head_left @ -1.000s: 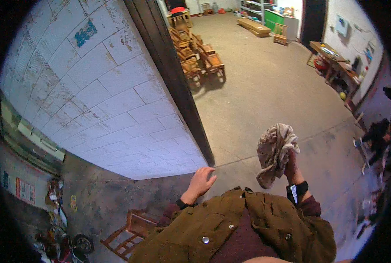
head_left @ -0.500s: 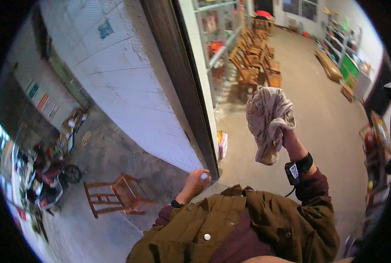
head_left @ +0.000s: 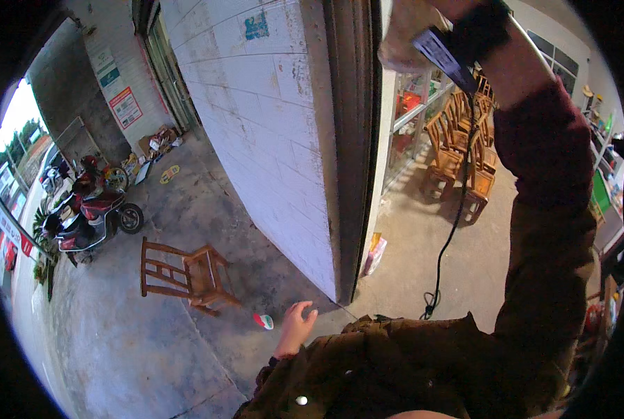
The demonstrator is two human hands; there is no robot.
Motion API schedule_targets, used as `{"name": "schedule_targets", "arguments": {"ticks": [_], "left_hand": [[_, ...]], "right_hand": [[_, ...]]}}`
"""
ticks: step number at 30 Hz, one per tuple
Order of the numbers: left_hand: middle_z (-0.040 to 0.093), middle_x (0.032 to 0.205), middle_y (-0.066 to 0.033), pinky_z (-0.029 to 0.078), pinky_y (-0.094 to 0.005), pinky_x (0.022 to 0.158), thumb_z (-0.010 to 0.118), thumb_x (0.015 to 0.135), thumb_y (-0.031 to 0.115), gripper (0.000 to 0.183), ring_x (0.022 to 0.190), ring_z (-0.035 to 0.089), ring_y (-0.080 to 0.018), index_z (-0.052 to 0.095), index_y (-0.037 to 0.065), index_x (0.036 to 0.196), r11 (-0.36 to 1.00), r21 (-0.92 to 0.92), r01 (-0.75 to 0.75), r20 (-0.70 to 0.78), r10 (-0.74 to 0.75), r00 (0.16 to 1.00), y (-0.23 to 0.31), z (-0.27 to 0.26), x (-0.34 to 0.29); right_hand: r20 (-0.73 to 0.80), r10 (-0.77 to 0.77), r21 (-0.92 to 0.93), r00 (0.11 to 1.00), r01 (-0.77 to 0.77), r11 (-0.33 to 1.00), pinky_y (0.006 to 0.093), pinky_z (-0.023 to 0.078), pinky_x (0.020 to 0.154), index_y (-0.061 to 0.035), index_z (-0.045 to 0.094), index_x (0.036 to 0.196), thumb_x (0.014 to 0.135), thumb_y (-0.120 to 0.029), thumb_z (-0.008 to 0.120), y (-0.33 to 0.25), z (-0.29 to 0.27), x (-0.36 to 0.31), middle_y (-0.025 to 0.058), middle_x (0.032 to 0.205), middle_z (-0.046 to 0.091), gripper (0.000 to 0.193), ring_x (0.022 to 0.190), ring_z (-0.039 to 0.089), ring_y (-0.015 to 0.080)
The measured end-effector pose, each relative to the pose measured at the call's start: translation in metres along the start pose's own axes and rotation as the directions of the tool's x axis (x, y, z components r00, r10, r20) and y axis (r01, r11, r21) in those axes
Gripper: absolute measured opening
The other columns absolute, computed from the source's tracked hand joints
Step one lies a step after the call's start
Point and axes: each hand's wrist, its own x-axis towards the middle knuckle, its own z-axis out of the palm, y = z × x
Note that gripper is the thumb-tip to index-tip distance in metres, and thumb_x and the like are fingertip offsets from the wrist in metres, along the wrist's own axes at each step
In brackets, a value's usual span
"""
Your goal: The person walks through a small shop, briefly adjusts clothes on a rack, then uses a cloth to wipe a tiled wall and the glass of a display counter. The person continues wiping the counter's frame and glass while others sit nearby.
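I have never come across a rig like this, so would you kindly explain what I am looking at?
There is no machine here: these are a person's own bare hands. The view comes from the left of two wide fisheye cameras worn on the head, looking down, so straight edges bend near the rim. The left hand is open and holds nothing visible; a small red, green and white thing shows just left of it. The right hand is raised and mostly cut off by the top edge, with a pale, blurred thing beside it; its grip cannot be seen. A wooden chair is on the grey floor.
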Motion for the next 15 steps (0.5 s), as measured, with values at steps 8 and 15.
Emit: {"name": "schedule_targets", "arguments": {"ticks": [8, 15], "left_hand": [[0.060, 0.102, -0.0125, 0.042, -0.0390, 0.087, 0.063, 0.079, 0.021, 0.027, 0.100, 0.054, -0.0311, 0.060, 0.006, 0.102, 0.996, -0.011, 0.085, -0.029, -0.085, 0.996, -0.034, -0.026, -0.012], [0.060, 0.104, -0.0142, 0.043, -0.0387, 0.084, 0.063, 0.081, 0.018, 0.026, 0.099, 0.055, -0.0320, 0.058, 0.004, 0.102, 0.997, 0.066, 0.036, 0.008, -0.036, 0.999, -0.038, -0.055, -0.005]], "right_hand": [[0.197, -0.126, -0.233, 0.972, 0.172, 0.957, 0.0370, 0.040, 0.089, -0.0020, 0.057, 0.113, 0.080, -0.030, 0.057, -0.051, 0.016, -0.060, 0.0090, 0.108, 0.058, 0.043, 0.099, 0.053, 0.0227], [0.360, -0.130, 0.230, 0.924, 0.047, 0.972, 0.0433, 0.035, 0.089, -0.0099, 0.065, 0.089, 0.072, -0.021, 0.056, -0.144, -0.004, -0.191, 0.0031, 0.097, 0.056, 0.022, 0.102, 0.048, 0.0217]]}}
